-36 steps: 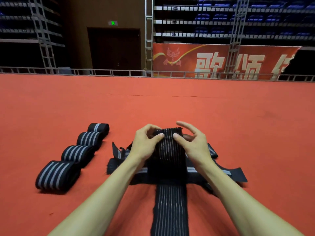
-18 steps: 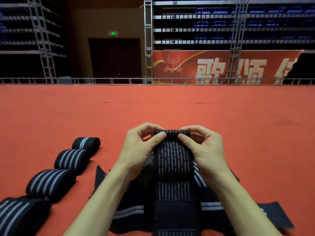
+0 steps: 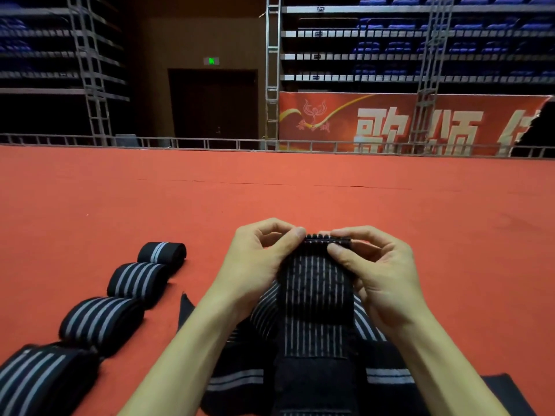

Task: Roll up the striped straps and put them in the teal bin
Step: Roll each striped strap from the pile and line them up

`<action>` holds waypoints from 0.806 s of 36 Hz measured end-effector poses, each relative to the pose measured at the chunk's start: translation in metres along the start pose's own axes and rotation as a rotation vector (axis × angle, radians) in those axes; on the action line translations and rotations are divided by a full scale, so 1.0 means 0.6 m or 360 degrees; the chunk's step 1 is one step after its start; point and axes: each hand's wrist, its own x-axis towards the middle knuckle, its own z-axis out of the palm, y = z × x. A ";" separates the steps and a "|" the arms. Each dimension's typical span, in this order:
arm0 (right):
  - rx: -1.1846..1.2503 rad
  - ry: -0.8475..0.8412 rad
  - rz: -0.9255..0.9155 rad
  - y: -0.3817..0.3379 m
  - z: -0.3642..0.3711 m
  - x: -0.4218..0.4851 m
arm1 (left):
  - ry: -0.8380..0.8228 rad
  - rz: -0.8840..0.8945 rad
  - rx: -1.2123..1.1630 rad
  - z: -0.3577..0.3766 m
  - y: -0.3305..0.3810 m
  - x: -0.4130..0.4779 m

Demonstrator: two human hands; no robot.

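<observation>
A black strap with thin grey stripes (image 3: 315,298) runs from the bottom of the view up to my hands. My left hand (image 3: 258,265) and my right hand (image 3: 375,271) pinch its far end between thumbs and fingers, where the edge is folded over into a small roll. Under it lies a heap of loose striped straps (image 3: 237,379). Several rolled straps lie in a diagonal row at the left, from the farthest roll (image 3: 162,253) to the nearest roll (image 3: 39,382). No teal bin is in view.
Everything lies on a wide red carpeted floor (image 3: 300,199). A metal railing (image 3: 210,144) bounds its far edge, with scaffolding, a dark doorway and a red banner (image 3: 405,124) behind.
The view has tilted and drawn closer, so straps and rolls sit lower and larger. My thumbs and fingers have closed tighter on the strap's far edge, which is folded over more.
</observation>
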 end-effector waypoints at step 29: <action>-0.0009 -0.0032 0.0180 -0.020 0.018 -0.004 | 0.0001 0.0315 -0.0028 -0.002 0.010 -0.004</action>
